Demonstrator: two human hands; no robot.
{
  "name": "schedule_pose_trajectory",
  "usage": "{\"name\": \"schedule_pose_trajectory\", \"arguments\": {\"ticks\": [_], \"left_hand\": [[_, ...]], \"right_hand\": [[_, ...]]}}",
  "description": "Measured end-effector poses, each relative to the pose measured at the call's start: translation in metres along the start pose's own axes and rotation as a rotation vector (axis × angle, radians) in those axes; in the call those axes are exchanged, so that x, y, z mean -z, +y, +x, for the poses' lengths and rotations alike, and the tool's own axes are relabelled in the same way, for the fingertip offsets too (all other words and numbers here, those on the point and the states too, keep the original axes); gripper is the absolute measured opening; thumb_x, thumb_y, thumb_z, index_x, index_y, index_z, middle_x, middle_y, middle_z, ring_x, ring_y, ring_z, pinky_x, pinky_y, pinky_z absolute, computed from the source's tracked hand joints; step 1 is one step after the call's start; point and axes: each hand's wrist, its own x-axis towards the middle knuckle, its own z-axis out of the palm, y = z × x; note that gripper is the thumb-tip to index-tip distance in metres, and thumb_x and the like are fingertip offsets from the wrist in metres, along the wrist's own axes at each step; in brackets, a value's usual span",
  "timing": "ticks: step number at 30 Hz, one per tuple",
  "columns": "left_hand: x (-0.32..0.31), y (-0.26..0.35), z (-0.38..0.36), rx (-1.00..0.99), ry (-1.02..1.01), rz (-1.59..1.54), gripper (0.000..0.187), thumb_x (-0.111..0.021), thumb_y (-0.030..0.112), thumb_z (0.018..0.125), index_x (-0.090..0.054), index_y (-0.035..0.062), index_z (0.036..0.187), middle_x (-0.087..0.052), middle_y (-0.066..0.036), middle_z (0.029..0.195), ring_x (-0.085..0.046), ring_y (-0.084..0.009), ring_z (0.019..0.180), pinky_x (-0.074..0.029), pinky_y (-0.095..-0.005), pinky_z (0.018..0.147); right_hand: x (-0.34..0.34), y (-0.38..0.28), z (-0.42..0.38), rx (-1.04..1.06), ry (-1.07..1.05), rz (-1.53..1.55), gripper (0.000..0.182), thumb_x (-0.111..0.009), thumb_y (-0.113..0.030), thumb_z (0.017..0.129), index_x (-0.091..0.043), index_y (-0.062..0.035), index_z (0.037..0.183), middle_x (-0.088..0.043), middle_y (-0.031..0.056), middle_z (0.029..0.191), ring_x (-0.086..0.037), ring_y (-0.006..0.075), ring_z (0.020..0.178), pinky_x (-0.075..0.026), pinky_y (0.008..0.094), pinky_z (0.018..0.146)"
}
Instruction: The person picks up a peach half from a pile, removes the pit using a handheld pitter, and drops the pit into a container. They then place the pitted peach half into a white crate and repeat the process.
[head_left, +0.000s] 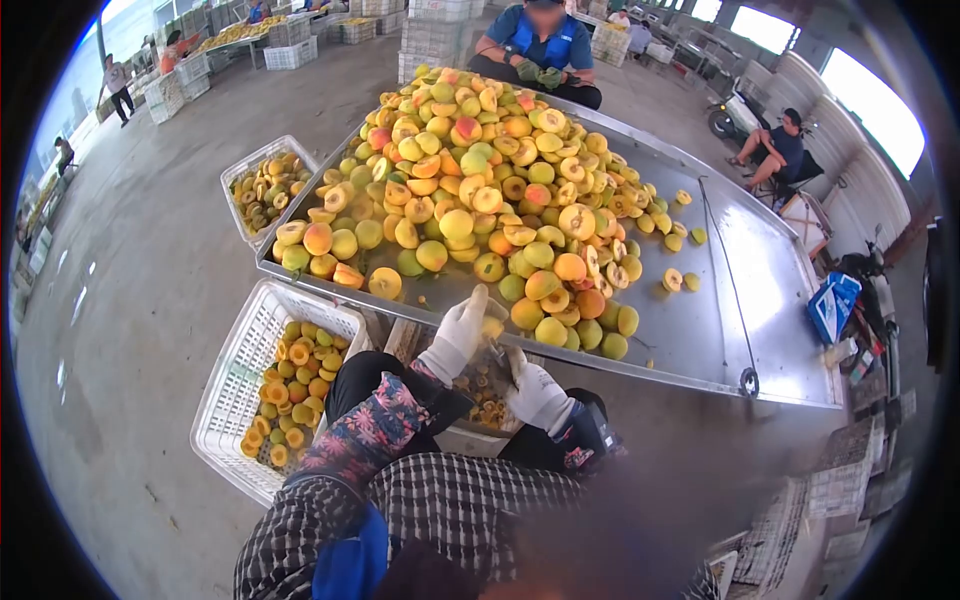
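Just off the near edge of the metal table [700, 345], my left hand [458, 335], in a white glove with a stained fingertip, is closed on a yellow peach half [492, 327]. My right hand [540, 396], gloved the same way, is closed round a small metal tool that points toward the fruit; its kind is too small to tell. Below both hands is a container of brown peach pits [487, 408], partly hidden by my hands. A big heap of whole and halved peaches [470, 180] lies on the table beyond them.
By my left knee stands a white plastic basket [225, 400] of peach halves, with another basket [240, 195] farther back. Across the table sits a person in a blue vest [570, 48]. A dark cord [728, 270] lies over the table's right part. Another person [780, 150] sits at right.
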Motion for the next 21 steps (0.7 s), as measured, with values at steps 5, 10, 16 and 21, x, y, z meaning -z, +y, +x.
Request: {"name": "schedule_pose_trajectory", "arguments": {"ticks": [5,10,16,21], "left_hand": [[-0.017,-0.018,-0.005,-0.403,0.131,-0.067,0.047,-0.042,0.038,0.103,-0.064,-0.0022,0.097,-0.065,-0.007,0.084,-0.061,-0.0141,0.078,-0.049,-0.0262,0.072],[-0.011,0.0,-0.011,-0.079,0.093,-0.118,0.045,-0.052,0.039,0.099,-0.066,-0.0026,0.09,-0.065,-0.007,0.078,-0.061,-0.0131,0.067,-0.048,-0.0241,0.061],[-0.02,-0.002,-0.013,-0.187,0.209,-0.226,0.047,-0.052,0.04,0.099,-0.065,-0.0045,0.093,-0.067,-0.011,0.079,-0.064,-0.0172,0.07,-0.053,-0.0278,0.065],[-0.024,-0.004,-0.016,-0.22,0.273,-0.196,0.05,-0.049,0.043,0.099,-0.063,-0.0041,0.096,-0.067,-0.012,0.085,-0.065,-0.0185,0.077,-0.054,-0.0291,0.07]], "right_hand": [[-0.015,0.033,0.01,0.061,0.07,0.263,0.039,-0.055,-0.015,0.092,-0.042,-0.0002,0.125,-0.062,0.0277,0.09,-0.063,0.0435,0.082,-0.049,0.045,0.069],[-0.003,0.007,0.002,0.096,0.068,-0.043,0.034,-0.057,-0.012,0.09,-0.043,0.0014,0.118,-0.063,0.0286,0.086,-0.062,0.0449,0.081,-0.048,0.0479,0.067],[-0.026,-0.012,0.002,-0.027,0.139,0.447,0.029,-0.055,-0.022,0.094,-0.046,0.0009,0.109,-0.063,0.0282,0.083,-0.062,0.0457,0.081,-0.049,0.0474,0.068],[-0.021,-0.007,0.007,-0.042,0.149,0.069,0.03,-0.054,-0.019,0.093,-0.046,0.0017,0.112,-0.063,0.0266,0.084,-0.063,0.0447,0.08,-0.049,0.0478,0.067]]}}
